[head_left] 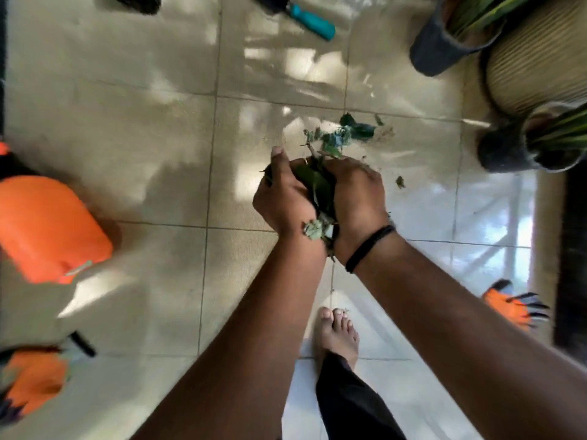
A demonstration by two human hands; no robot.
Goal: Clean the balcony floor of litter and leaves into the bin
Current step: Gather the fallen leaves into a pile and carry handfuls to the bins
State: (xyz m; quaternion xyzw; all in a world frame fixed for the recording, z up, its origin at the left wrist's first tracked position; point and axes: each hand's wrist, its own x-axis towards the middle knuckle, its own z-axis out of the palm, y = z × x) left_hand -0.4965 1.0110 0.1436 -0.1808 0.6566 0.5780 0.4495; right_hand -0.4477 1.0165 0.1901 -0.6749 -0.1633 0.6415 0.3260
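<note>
Green leaves all bunched up between both hands rn. Left hand [281, 198] and right hand [357, 198] are cupped facing each other w/ fingers curled around one wad of leaves [317, 188], so both are gripping the same clump, held above the tiled floor [143, 128]. Some dried bits stick out the bottom near the wrists. Right wrist has a black band [368, 247] on it. More loose leaves [344, 134] on the tiles just past the fingertips, plus one small scrap [400, 181] off to the right, apart from the hands. Orange bin [47, 230] sits at the left edge, well apart from the hands, pretty blurry tbh. Teal-handled tool [313, 22] lies on the floor up top. Two dark plant pots [441, 49] on the right side, w/ a ribbed beige pot [540, 55] between them. Orange glove [508, 304] lies on the floor at the right, and another orange thing [31, 379] bottom left, too blurry to tell what. Bare foot [336, 335] on the tiles under the arms.
</note>
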